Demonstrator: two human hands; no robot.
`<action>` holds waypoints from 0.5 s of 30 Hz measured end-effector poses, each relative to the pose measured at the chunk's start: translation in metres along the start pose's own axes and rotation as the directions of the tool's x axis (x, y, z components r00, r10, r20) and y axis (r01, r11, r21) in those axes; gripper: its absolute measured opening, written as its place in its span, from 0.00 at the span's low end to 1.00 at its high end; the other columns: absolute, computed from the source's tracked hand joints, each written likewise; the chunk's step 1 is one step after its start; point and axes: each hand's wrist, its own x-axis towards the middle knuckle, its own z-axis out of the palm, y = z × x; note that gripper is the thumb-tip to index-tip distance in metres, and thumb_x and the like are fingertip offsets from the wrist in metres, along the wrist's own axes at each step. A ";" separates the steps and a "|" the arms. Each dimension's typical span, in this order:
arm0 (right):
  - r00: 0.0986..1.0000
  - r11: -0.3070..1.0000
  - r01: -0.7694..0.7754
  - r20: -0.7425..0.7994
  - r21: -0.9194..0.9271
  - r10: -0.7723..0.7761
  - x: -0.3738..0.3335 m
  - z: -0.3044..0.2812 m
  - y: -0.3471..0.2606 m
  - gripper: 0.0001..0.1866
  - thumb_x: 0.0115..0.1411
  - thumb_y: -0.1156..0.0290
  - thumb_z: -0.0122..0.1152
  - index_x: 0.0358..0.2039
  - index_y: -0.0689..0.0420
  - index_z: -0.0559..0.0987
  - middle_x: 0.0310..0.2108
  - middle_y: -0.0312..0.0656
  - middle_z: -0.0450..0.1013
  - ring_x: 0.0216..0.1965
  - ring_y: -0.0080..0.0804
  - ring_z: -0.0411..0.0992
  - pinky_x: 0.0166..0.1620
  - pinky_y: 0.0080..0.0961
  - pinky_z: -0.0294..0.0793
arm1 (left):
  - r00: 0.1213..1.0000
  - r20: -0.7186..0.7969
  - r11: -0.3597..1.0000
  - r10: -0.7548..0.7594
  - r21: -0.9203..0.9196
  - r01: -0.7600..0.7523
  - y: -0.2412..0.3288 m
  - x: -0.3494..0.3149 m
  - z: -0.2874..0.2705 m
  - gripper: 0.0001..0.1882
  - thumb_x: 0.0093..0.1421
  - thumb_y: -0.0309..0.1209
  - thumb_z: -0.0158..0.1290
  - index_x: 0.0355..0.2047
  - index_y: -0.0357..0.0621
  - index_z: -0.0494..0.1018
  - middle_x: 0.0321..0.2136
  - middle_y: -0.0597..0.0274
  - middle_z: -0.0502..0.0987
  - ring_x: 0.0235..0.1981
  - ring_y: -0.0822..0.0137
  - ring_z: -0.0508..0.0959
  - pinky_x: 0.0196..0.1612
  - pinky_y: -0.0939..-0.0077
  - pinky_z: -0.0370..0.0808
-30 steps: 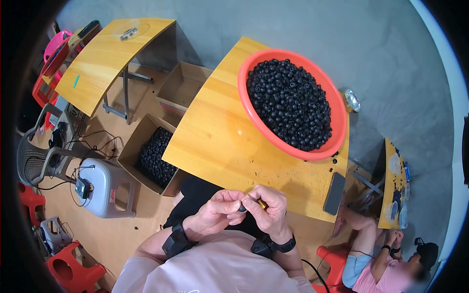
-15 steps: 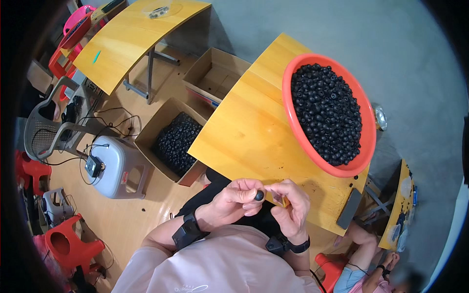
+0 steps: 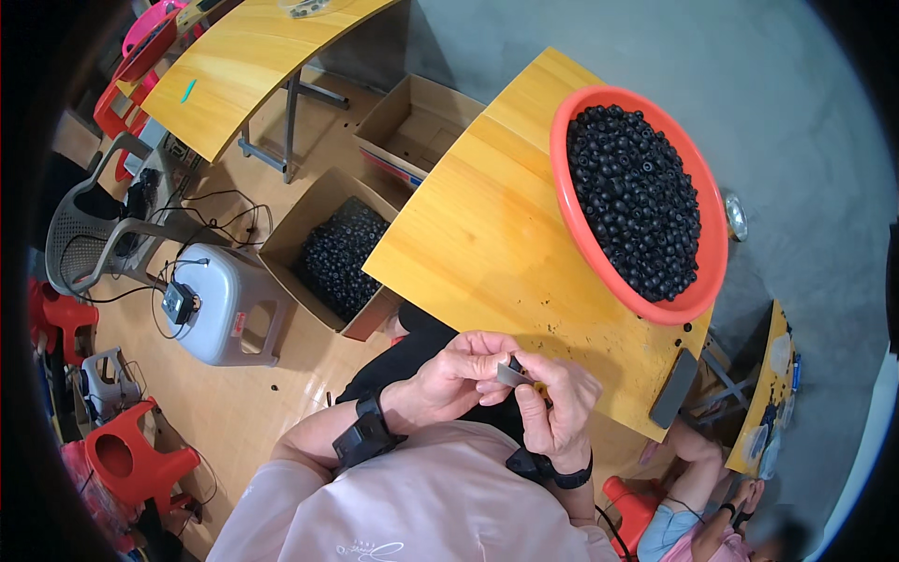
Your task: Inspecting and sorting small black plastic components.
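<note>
Before my chest, both hands meet above the near edge of the yellow table. My left hand is closed, pinching a small round black rubber-like part that is mostly covered by fingers. Closed around a small knife with a yellow handle, my right hand has its flat grey blade against or right beside the black part; contact is hard to make out. An orange-red basin heaped with the same kind of black parts stands at the table's far right.
Dark crumbs and a dark phone-like slab lie on the yellow table. Left of it stand a cardboard box of black parts, another box and a grey stool with cables. Another person sits at lower right.
My right hand has brought the knife blade over to the black part, which is now more hidden between the fingers. The view has shifted slightly.
</note>
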 end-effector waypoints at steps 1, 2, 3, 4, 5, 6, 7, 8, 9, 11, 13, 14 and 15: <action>1.000 1.000 0.008 -0.012 0.001 -0.008 -0.002 -0.003 0.000 0.12 0.53 0.74 0.56 0.39 0.61 0.75 0.24 0.45 0.74 0.22 0.38 0.72 0.27 0.29 0.68 | 1.000 -0.006 1.000 -0.007 0.007 0.007 -0.004 0.001 0.003 0.17 0.54 0.39 0.56 0.32 0.34 0.73 0.15 0.70 0.62 0.18 0.76 0.62 0.22 0.83 0.59; 1.000 1.000 0.016 -0.024 0.003 -0.015 -0.004 -0.007 0.000 0.12 0.53 0.74 0.56 0.39 0.61 0.75 0.23 0.45 0.74 0.22 0.39 0.72 0.27 0.29 0.68 | 1.000 -0.005 1.000 -0.010 0.007 0.010 -0.007 0.002 0.005 0.17 0.54 0.39 0.56 0.32 0.34 0.73 0.15 0.70 0.62 0.18 0.76 0.62 0.22 0.83 0.59; 1.000 1.000 0.014 -0.026 0.002 -0.014 -0.007 -0.011 0.000 0.12 0.53 0.74 0.56 0.39 0.61 0.75 0.23 0.45 0.74 0.22 0.39 0.72 0.27 0.29 0.68 | 1.000 -0.008 1.000 -0.011 0.010 0.011 -0.011 0.003 0.007 0.17 0.54 0.39 0.57 0.32 0.34 0.73 0.15 0.70 0.62 0.18 0.76 0.62 0.22 0.83 0.59; 1.000 1.000 0.008 -0.024 0.004 -0.007 -0.010 -0.013 0.001 0.12 0.52 0.74 0.56 0.39 0.61 0.75 0.24 0.45 0.74 0.22 0.39 0.72 0.27 0.29 0.69 | 1.000 -0.012 1.000 -0.013 0.014 0.013 -0.014 0.004 0.009 0.17 0.54 0.39 0.57 0.32 0.34 0.73 0.15 0.70 0.62 0.18 0.76 0.62 0.22 0.83 0.59; 1.000 1.000 0.002 -0.022 0.006 -0.002 -0.012 -0.016 0.002 0.12 0.52 0.75 0.56 0.39 0.61 0.75 0.24 0.46 0.74 0.23 0.40 0.72 0.28 0.29 0.69 | 1.000 -0.012 1.000 -0.016 0.016 0.016 -0.017 0.005 0.009 0.17 0.54 0.39 0.57 0.32 0.34 0.73 0.15 0.70 0.62 0.18 0.76 0.62 0.22 0.83 0.59; 1.000 1.000 0.001 -0.025 0.008 -0.001 -0.014 -0.018 0.003 0.12 0.52 0.75 0.56 0.39 0.61 0.75 0.24 0.46 0.74 0.23 0.40 0.72 0.28 0.29 0.69 | 1.000 -0.007 1.000 -0.021 0.016 0.021 -0.020 0.006 0.008 0.17 0.54 0.39 0.57 0.32 0.34 0.73 0.16 0.70 0.63 0.18 0.76 0.62 0.22 0.83 0.59; 1.000 1.000 0.000 -0.026 0.011 0.001 -0.016 -0.020 0.004 0.12 0.52 0.75 0.56 0.38 0.61 0.75 0.24 0.46 0.74 0.23 0.40 0.72 0.28 0.29 0.69 | 1.000 -0.001 1.000 -0.027 0.014 0.027 -0.023 0.007 0.008 0.17 0.53 0.39 0.57 0.32 0.34 0.73 0.16 0.69 0.63 0.19 0.76 0.62 0.22 0.83 0.59; 1.000 1.000 -0.001 -0.027 0.015 0.002 -0.018 -0.022 0.005 0.12 0.52 0.75 0.56 0.38 0.61 0.75 0.24 0.45 0.74 0.23 0.40 0.72 0.28 0.30 0.69 | 1.000 -0.002 0.999 -0.030 0.016 0.030 -0.026 0.008 0.009 0.17 0.53 0.39 0.57 0.32 0.34 0.73 0.16 0.69 0.63 0.19 0.76 0.62 0.22 0.83 0.59; 1.000 1.000 -0.002 -0.029 0.016 0.003 -0.020 -0.024 0.005 0.12 0.52 0.75 0.56 0.38 0.61 0.75 0.24 0.45 0.74 0.23 0.40 0.72 0.28 0.30 0.69 | 0.999 -0.013 0.999 -0.032 0.023 0.033 -0.027 0.009 0.011 0.17 0.53 0.39 0.57 0.30 0.34 0.73 0.16 0.69 0.63 0.18 0.75 0.62 0.22 0.83 0.59; 1.000 1.000 -0.006 -0.019 0.027 0.006 -0.022 -0.029 0.007 0.11 0.51 0.77 0.56 0.37 0.61 0.75 0.24 0.45 0.74 0.22 0.39 0.72 0.28 0.30 0.69 | 0.999 -0.026 0.999 -0.037 0.034 0.037 -0.029 0.009 0.016 0.17 0.53 0.39 0.58 0.29 0.35 0.72 0.16 0.68 0.64 0.18 0.75 0.62 0.22 0.82 0.58; 0.985 0.988 -0.037 -0.170 -0.152 0.010 -0.022 -0.027 0.025 0.09 0.53 0.74 0.55 0.36 0.59 0.76 0.19 0.45 0.72 0.17 0.40 0.70 0.22 0.30 0.68 | 1.000 0.002 0.980 -0.011 0.200 0.010 -0.025 0.006 0.027 0.17 0.53 0.40 0.58 0.25 0.36 0.71 0.17 0.66 0.65 0.18 0.75 0.62 0.21 0.81 0.57; 0.942 0.960 -0.272 -0.224 -0.068 0.251 -0.023 -0.031 0.037 0.08 0.54 0.75 0.54 0.35 0.59 0.76 0.19 0.45 0.71 0.18 0.37 0.70 0.23 0.28 0.67 | 0.998 0.062 0.977 -0.003 0.214 -0.010 -0.022 0.005 0.037 0.18 0.53 0.41 0.58 0.22 0.36 0.70 0.16 0.66 0.63 0.17 0.74 0.61 0.21 0.81 0.55; 0.941 0.959 -0.273 -0.229 -0.071 0.251 -0.029 -0.040 0.042 0.08 0.54 0.75 0.54 0.35 0.59 0.76 0.19 0.45 0.71 0.18 0.37 0.70 0.23 0.28 0.67 | 0.998 0.066 0.976 -0.007 0.216 -0.008 -0.022 0.006 0.037 0.18 0.53 0.41 0.58 0.22 0.36 0.70 0.16 0.66 0.63 0.17 0.74 0.61 0.21 0.81 0.55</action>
